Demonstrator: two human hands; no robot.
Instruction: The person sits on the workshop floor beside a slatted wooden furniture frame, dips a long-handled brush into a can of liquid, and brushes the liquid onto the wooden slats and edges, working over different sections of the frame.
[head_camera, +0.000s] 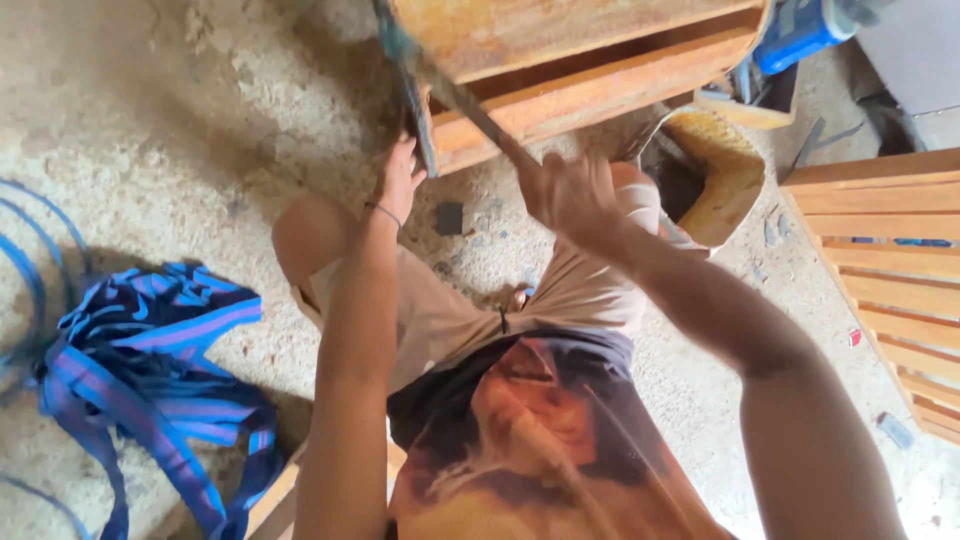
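I sit on a dusty concrete floor with my knees apart, facing a varnished wooden frame. My right hand is shut on the handle of a long thin tool, which slants up and left across the frame's front rail. My left hand presses against the lower left corner of the frame, beside a bluish vertical strip. Whether its fingers hold that strip is hidden.
A heap of blue and purple striped webbing lies on the floor at my left. A slatted wooden panel stands at the right. A yellow-stained container and a blue cylinder sit behind my right knee. A small dark block lies between my knees.
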